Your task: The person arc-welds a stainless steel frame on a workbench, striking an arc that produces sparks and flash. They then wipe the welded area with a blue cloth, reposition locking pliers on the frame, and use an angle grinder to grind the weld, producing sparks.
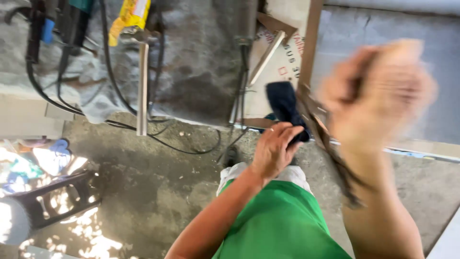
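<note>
My left hand (274,147) is closed around a dark blue cloth (283,103) that sticks up out of the fist, held in front of a leaning wooden frame (310,52). My right hand (378,91) is raised close to the camera and heavily blurred. A thin dark strip (335,158) runs down beside the wrist, and whether the hand grips it cannot be made out. Below both arms I see a green shirt (280,220).
A rough concrete wall and floor fill the view. Black cables (115,96) trail down the wall. A yellow tool (128,19) and a long wooden stick (142,88) hang at upper left. A dark stool (55,199) stands at lower left in dappled sunlight.
</note>
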